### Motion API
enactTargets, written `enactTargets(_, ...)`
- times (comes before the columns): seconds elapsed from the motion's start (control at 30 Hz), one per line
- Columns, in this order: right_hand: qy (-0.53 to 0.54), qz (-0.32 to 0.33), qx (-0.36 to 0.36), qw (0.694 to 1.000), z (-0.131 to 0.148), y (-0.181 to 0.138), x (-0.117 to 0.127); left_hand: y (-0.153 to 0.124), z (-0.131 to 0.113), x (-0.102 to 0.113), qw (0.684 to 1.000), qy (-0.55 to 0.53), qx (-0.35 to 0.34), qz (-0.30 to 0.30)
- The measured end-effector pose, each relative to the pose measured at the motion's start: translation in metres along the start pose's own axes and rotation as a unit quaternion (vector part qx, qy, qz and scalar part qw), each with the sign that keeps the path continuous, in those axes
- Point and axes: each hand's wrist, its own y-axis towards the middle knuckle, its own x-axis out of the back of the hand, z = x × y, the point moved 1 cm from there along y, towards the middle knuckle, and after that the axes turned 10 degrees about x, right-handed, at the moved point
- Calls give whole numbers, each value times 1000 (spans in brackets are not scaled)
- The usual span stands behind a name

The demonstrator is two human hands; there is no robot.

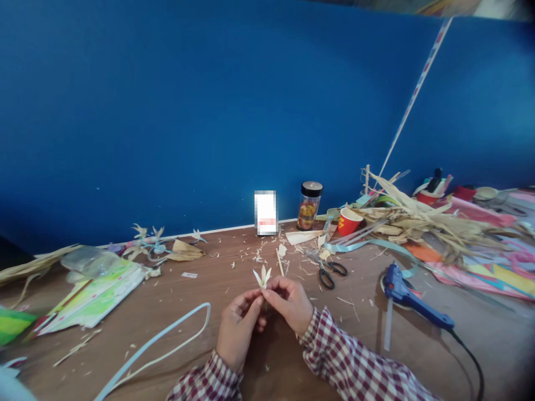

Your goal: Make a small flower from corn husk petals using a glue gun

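Observation:
Between my fingertips stands a small flower of pale, pointed husk petals (264, 275), spread upward. My left hand (240, 323) pinches its base from the left, thumb and fingers closed. From the right, my right hand (290, 302) also pinches the base, its thumb close to the left thumb. The flower's lower end is hidden by the fingers. Just beyond my right hand lie black-handled scissors (332, 273) and a thin pale stick (280, 262).
A blue glue gun (418, 306) with a cord lies at right. Behind are a lidded jar (310, 206), a red paper cup (349, 221) and a heap of dried husks (401, 214). A pale blue loop (167, 340) and a green-white sheet (94, 292) lie left. Scraps litter the table.

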Motion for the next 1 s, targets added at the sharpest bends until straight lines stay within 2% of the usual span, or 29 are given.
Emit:
enactTargets(0.17,-49,10,20,999,8,1,0,3,-3,5,999,14,-31,-36)
enactTargets(0.33,-91,21,21,995,11,0,0,6,0,7,998,5,-33,-46)
enactTargets(0.6,-24,23,-30,999,0,2,4,5,1,5,998,-53,-25,-31)
enactTargets(0.77,24,27,-49,998,1,3,4,5,-1,5,999,-49,-20,-11)
enactTargets(1.0,25,56,-31,998,2,5,7,2,-5,3,999,-48,2,16)
